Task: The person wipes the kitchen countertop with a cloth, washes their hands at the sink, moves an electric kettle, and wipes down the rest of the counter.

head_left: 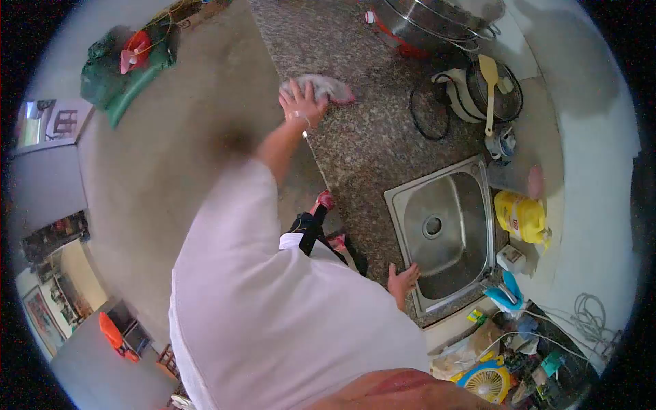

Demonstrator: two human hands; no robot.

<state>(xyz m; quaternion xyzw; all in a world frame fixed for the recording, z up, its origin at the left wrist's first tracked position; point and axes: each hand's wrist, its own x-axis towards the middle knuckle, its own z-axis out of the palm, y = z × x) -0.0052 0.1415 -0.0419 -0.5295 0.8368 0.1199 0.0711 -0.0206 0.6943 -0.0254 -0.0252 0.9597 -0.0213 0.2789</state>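
Note:
My left hand (301,106), with a band at its wrist, lies with fingers spread on a pale cloth (326,87) with a pinkish edge. The cloth is on the speckled stone counter (362,137), by its front edge. My right hand (404,281) has its fingers apart and holds nothing. It rests at the near-side rim of the steel sink (447,232), close to a lower corner in the picture. No object shows in the basin apart from its drain.
Beyond the cloth stand a large steel pot (417,24) and a pan (502,92) with a yellowish spatula (489,75). A yellow jug (521,216) and a blue brush-like item (506,292) are beside the sink. A yellow-blue fan (484,383) lies among clutter.

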